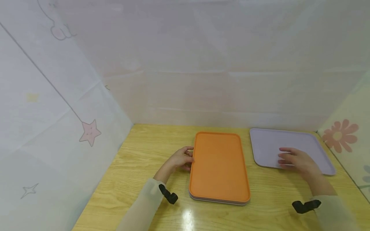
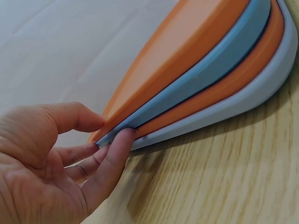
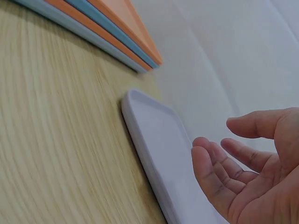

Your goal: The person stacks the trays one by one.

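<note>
A stack of trays lies on the table, with an orange tray on top. From the side, a blue tray, a second orange tray and a pale tray show beneath it. My left hand is at the stack's left long side, its thumb and fingertips touching the tray edges. To the right lies a single pale purple tray. Over its near part is my right hand, fingers loosely bent and apart, holding nothing.
The wooden table carries both the stack and the single tray. A pale sheet hangs behind the table's back edge. Printed sheets stand at the left and right sides. Dark wrist cameras sit on both sleeves.
</note>
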`<move>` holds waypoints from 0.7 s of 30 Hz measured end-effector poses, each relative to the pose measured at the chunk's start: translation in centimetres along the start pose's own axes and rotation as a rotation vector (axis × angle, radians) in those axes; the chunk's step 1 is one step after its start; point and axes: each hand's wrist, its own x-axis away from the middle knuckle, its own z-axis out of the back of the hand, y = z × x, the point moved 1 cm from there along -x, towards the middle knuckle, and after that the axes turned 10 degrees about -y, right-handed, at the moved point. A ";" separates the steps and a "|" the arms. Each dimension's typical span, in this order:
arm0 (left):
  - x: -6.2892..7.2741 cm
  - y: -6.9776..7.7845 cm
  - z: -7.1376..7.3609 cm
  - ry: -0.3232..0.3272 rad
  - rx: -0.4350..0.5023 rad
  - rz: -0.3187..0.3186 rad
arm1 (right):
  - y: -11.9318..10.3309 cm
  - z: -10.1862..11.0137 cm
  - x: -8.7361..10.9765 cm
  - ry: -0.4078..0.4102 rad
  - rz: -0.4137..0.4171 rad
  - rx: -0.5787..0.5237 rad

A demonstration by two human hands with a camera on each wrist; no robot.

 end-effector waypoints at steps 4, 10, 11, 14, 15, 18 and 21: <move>0.1 -0.2 0.2 -0.007 0.016 -0.002 | 0.9 2.3 0.9 -0.010 -0.009 -0.007; 0.1 -0.3 0.4 -0.012 0.027 0.001 | 2.2 5.4 1.9 -0.048 0.022 -0.185; 0.1 -0.2 0.4 -0.013 0.029 0.001 | 2.5 5.9 2.1 -0.055 0.033 -0.231; 0.1 -0.2 0.5 -0.017 0.036 0.003 | 3.1 7.1 2.6 -0.063 0.056 -0.293; 0.1 -0.2 0.5 -0.018 0.039 0.004 | 3.3 7.5 2.9 -0.060 0.058 -0.303; 0.3 -0.2 0.5 -0.021 0.043 0.011 | 3.8 8.5 3.5 -0.031 0.062 -0.285; 0.4 -0.2 0.4 -0.026 0.045 0.012 | 4.5 9.4 4.0 -0.003 0.082 -0.298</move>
